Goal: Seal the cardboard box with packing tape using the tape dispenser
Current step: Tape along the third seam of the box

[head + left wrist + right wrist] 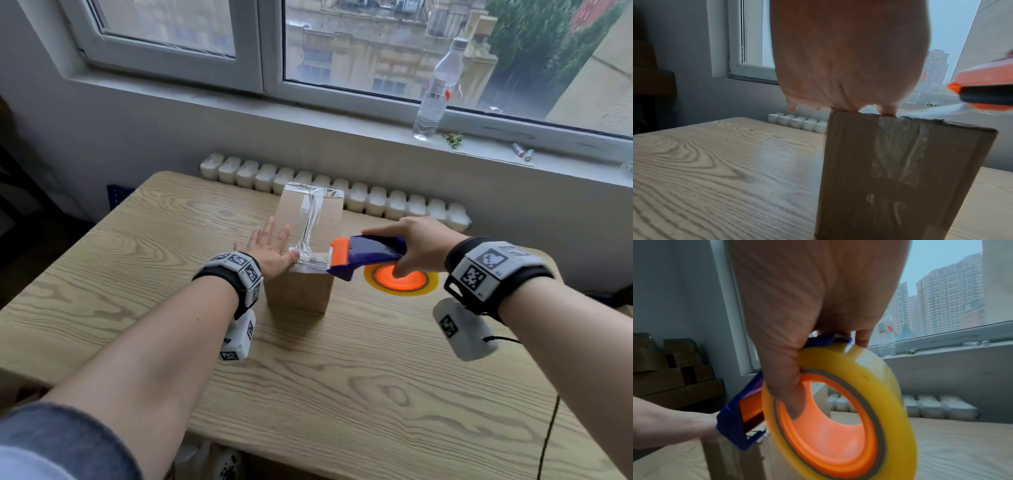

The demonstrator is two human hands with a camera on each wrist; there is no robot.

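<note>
Brown cardboard box [308, 240] stands on the wooden table [342, 377], with shiny tape [310, 219] already along its top. It looks light and could tip, so hold it flat on top. Beside the tape, the left hand [270, 250] presses down with straight fingers. At the box's right edge, the right hand [416, 246] grips the blue tape dispenser [363, 257].

The left hand [269, 248] lies flat with straight, spread fingers [270, 228], while the right hand [423, 245] is curled in a grip, both forearms extended forward.
</note>
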